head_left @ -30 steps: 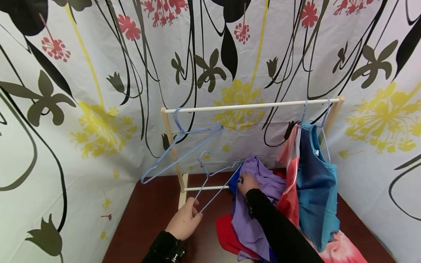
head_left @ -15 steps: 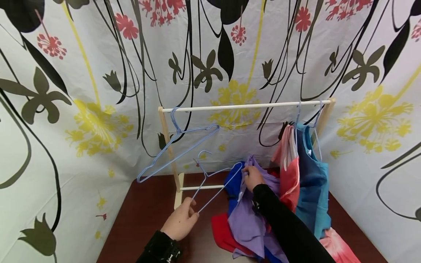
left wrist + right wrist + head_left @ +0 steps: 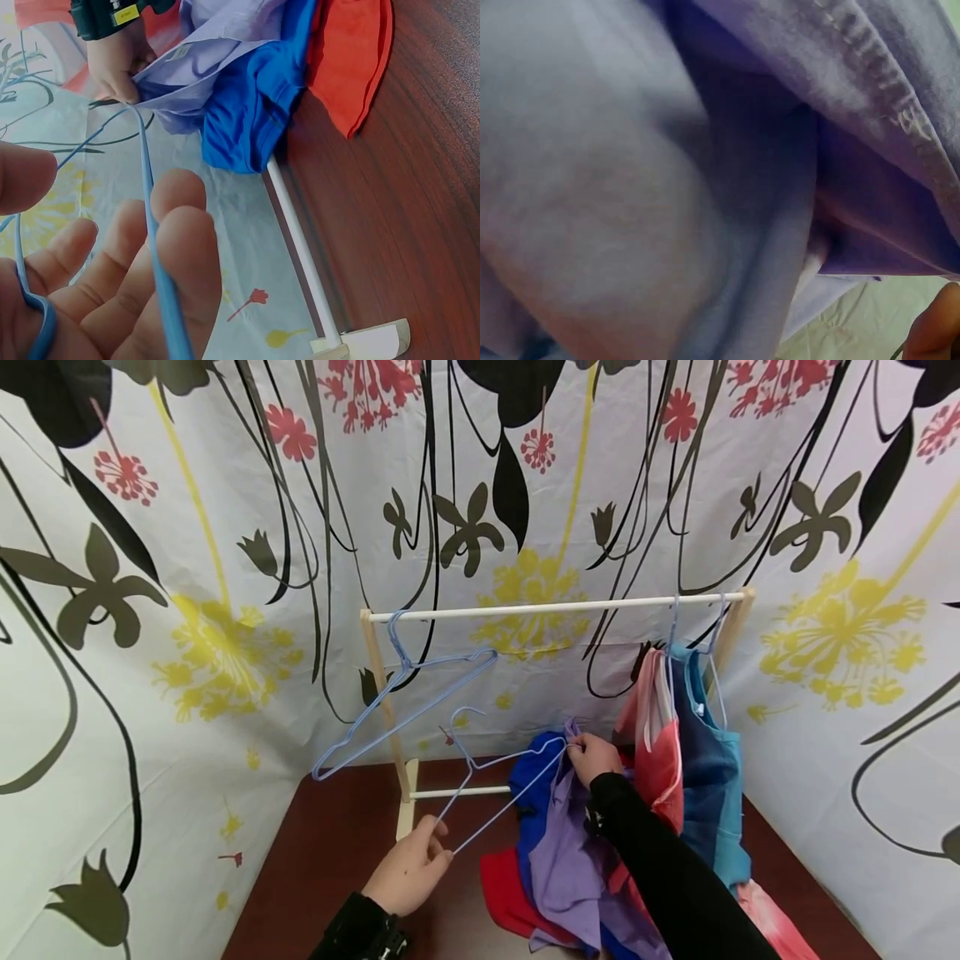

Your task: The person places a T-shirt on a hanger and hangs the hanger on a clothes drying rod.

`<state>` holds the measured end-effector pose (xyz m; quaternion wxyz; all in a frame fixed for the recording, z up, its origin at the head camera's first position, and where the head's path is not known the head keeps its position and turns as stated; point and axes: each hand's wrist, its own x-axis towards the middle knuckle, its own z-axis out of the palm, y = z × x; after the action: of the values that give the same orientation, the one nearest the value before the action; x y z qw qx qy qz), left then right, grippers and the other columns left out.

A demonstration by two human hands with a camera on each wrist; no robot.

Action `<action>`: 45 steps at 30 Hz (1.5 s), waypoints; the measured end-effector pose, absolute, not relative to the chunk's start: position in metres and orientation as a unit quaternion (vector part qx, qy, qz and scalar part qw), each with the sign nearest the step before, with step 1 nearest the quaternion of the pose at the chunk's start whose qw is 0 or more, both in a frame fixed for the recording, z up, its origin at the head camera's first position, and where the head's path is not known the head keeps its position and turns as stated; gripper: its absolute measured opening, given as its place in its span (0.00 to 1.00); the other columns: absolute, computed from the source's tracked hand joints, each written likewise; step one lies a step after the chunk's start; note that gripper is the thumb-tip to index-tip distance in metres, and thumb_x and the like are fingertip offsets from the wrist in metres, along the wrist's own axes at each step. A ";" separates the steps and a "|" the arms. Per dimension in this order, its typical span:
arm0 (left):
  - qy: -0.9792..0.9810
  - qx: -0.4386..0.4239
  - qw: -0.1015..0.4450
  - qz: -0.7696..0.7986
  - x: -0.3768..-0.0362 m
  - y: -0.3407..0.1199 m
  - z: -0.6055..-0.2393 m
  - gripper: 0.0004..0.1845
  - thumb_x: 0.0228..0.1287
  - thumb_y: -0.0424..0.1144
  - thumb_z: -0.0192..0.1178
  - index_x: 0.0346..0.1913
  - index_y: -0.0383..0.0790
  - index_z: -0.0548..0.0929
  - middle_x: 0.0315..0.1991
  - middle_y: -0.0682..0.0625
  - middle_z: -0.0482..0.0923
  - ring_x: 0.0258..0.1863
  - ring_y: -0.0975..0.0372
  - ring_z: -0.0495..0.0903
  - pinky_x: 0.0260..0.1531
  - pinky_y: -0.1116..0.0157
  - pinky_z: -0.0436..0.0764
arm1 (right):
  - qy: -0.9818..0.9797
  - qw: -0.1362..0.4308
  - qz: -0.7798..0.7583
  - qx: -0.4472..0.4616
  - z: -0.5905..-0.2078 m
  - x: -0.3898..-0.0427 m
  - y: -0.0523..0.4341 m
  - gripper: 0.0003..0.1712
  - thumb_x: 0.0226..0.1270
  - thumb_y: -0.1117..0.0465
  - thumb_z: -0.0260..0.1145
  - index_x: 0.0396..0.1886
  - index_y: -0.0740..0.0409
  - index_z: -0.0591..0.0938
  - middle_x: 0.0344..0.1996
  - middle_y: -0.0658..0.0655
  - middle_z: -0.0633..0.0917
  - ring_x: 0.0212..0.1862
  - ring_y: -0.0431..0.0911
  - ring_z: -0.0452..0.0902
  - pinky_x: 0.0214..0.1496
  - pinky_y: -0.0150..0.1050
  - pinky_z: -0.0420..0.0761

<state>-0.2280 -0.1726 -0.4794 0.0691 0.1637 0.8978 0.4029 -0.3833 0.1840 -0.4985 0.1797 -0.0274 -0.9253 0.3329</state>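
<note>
My left hand [image 3: 408,868] holds a light blue wire hanger [image 3: 495,815] by one end, its hook pointing up and away. In the left wrist view the wire runs across the fingers, which are partly curled round it. My right hand [image 3: 595,757] pinches the edge of a purple garment [image 3: 558,868] right at the hanger's other end. From the left wrist view, the garment's opening with a small label spreads beside the hanger tip. Purple cloth [image 3: 765,150] fills most of the right wrist view and hides most of the right hand's fingers.
A rack with a white rail [image 3: 525,609] stands at the back. Empty blue hangers [image 3: 405,727] hang at its left, a coral garment [image 3: 660,760] and a blue top [image 3: 701,777] at its right. Blue [image 3: 531,793] and red clothes [image 3: 501,885] lie under the purple garment on the brown table [image 3: 330,860].
My right hand has moved to the right and slightly up, drawing the purple garment's edge to the hanger's end. More blue cloth shows beside it. The left hand stays on the hanger.
</note>
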 end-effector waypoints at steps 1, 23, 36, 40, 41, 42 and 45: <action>0.898 0.163 0.073 0.403 -0.228 -0.172 -0.480 0.16 0.73 0.46 0.60 0.54 0.43 0.70 0.30 0.54 0.75 0.25 0.60 0.73 0.27 0.60 0.71 | -0.925 0.178 0.334 -0.033 -0.499 -0.383 0.185 0.11 0.68 0.57 0.65 0.43 0.57 0.87 0.40 0.60 0.87 0.42 0.56 0.81 0.48 0.51 0.76; 0.916 0.181 0.058 0.352 -0.229 -0.149 -0.487 0.14 0.71 0.44 0.61 0.52 0.43 0.73 0.29 0.57 0.74 0.25 0.63 0.74 0.26 0.61 0.73 | -0.899 0.080 0.430 0.023 -0.495 -0.371 0.172 0.27 0.69 0.62 0.58 0.67 0.66 0.75 0.55 0.68 0.81 0.55 0.59 0.76 0.57 0.53 0.73; 0.920 0.175 0.068 0.343 -0.231 -0.136 -0.487 0.13 0.70 0.44 0.62 0.52 0.45 0.74 0.29 0.56 0.73 0.25 0.62 0.74 0.27 0.61 0.74 | -0.921 0.136 0.358 0.077 -0.491 -0.366 0.167 0.20 0.67 0.68 0.59 0.56 0.58 0.86 0.36 0.56 0.86 0.28 0.46 0.70 0.34 0.40 0.68; 0.921 0.158 0.072 0.348 -0.232 -0.133 -0.487 0.14 0.70 0.44 0.63 0.52 0.44 0.74 0.30 0.54 0.73 0.26 0.61 0.74 0.28 0.60 0.74 | -0.918 0.120 0.366 0.091 -0.485 -0.362 0.161 0.22 0.70 0.66 0.58 0.62 0.58 0.82 0.36 0.54 0.84 0.27 0.44 0.70 0.33 0.40 0.68; 0.921 0.155 0.072 0.350 -0.232 -0.132 -0.488 0.15 0.70 0.44 0.63 0.53 0.43 0.74 0.31 0.54 0.73 0.26 0.60 0.74 0.28 0.59 0.75 | -0.919 0.118 0.364 0.096 -0.484 -0.362 0.160 0.23 0.70 0.66 0.58 0.63 0.58 0.81 0.36 0.54 0.84 0.28 0.44 0.70 0.33 0.40 0.68; 0.920 0.152 0.071 0.354 -0.232 -0.131 -0.488 0.15 0.70 0.44 0.63 0.53 0.43 0.74 0.32 0.53 0.73 0.27 0.60 0.74 0.29 0.59 0.75 | -0.919 0.117 0.363 0.100 -0.484 -0.362 0.159 0.23 0.70 0.66 0.59 0.64 0.59 0.80 0.35 0.53 0.83 0.28 0.43 0.70 0.34 0.39 0.69; 0.916 0.150 0.068 0.365 -0.232 -0.128 -0.491 0.16 0.70 0.44 0.63 0.54 0.42 0.74 0.35 0.52 0.73 0.30 0.60 0.74 0.31 0.58 0.75 | -0.922 0.118 0.354 0.101 -0.484 -0.361 0.156 0.23 0.70 0.65 0.60 0.64 0.60 0.80 0.33 0.52 0.82 0.28 0.43 0.71 0.33 0.38 0.70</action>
<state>-0.2315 -0.1277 -0.4911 0.0685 0.1499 0.9162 0.3653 -0.3612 0.1564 -0.4841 0.1183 0.1007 -0.9222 0.3541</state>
